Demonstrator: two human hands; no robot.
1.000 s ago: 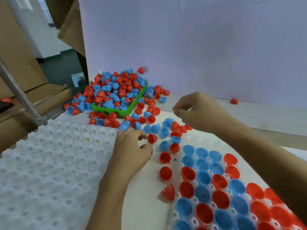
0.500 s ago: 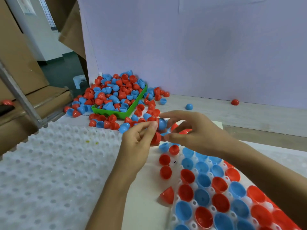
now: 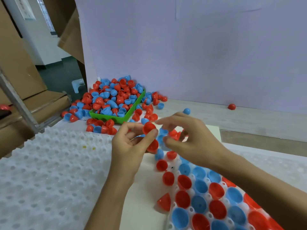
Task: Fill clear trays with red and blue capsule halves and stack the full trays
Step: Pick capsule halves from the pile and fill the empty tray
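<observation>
My left hand [image 3: 131, 146] pinches a red capsule half [image 3: 148, 128] between thumb and fingers, with a second red half [image 3: 152, 145] held lower against the palm. My right hand [image 3: 187, 141] hovers just right of it, fingers spread and blurred, over loose blue and red halves [image 3: 166, 132]; whether it holds one is unclear. A clear tray [image 3: 191, 209] at the lower right holds rows of red and blue halves, open side up. A green bin [image 3: 119, 119] heaped with red and blue halves stands behind the hands.
A white dimpled sheet [image 3: 49, 171] covers the left. Loose halves lie around the bin; a blue one [image 3: 186, 111] and a red one [image 3: 231, 106] sit near the pale back wall. A red cone-shaped half [image 3: 164, 202] lies by the tray's corner. Cardboard boxes [image 3: 18, 63] stand at the far left.
My left hand lifted a red half from the table and raised it. My right hand came down from above to meet it, then opened its fingers. A blue half rolled out near the wall.
</observation>
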